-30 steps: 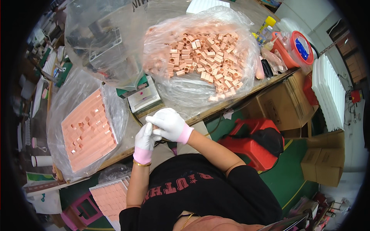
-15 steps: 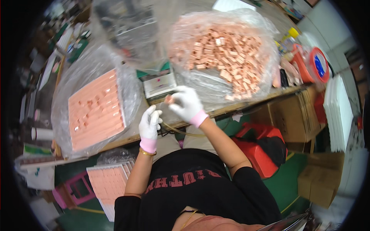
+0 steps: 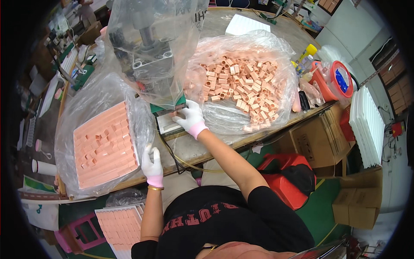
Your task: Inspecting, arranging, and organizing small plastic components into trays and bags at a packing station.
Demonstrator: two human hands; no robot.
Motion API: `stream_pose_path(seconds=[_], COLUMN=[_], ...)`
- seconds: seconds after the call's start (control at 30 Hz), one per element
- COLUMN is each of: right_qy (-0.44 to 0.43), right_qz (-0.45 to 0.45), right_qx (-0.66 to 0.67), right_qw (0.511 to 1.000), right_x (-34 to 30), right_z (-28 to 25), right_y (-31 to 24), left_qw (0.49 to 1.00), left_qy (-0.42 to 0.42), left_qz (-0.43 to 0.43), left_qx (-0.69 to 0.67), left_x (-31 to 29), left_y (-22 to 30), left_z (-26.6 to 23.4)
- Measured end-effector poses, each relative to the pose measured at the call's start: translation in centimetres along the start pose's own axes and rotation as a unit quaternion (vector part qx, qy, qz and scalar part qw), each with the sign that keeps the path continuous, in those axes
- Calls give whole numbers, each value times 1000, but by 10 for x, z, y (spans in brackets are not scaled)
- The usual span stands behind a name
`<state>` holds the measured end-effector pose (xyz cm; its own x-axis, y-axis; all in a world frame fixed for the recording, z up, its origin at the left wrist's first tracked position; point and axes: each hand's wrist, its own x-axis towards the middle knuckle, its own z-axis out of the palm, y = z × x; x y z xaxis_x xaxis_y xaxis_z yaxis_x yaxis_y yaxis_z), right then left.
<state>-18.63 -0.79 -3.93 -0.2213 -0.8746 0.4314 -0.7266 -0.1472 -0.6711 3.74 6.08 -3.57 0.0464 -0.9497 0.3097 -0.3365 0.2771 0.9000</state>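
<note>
Head view: looking down on bench (image 3: 194,151) and both hands.
Right hand (image 3: 189,117): gloved, fingers curled at the small metal fixture (image 3: 169,122) under the bagged press (image 3: 155,52); seems to pinch a small pink piece, too small to confirm.
Left hand (image 3: 152,160): gloved, resting loosely open on bench edge, touching bagged tray of pink blocks (image 3: 103,144).
Loose pink pieces (image 3: 235,86): heaped in clear bag, just right of and beyond right hand.
Nearer hand to fixture: right.
Tray long axis: running away from body, left of left hand.
</note>
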Motion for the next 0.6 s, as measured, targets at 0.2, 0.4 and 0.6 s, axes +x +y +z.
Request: stream_pose_path(seconds=[0.2, 0.4, 0.6], right_qy=[-8, 9, 108], right_qz=[25, 7, -6], right_qx=[0, -48, -133], right_qw=[1000, 999, 985], right_x=[10, 6, -6], right_z=[-4, -19, -79], right_y=[-10, -18, 17], left_qw=[999, 999, 997], left_qy=[-44, -42, -64], left_qz=[-29, -22, -45], left_qx=[-2, -8, 1], left_x=[1, 0, -2], left_y=[1, -2, -5], left_z=[0, 1, -2])
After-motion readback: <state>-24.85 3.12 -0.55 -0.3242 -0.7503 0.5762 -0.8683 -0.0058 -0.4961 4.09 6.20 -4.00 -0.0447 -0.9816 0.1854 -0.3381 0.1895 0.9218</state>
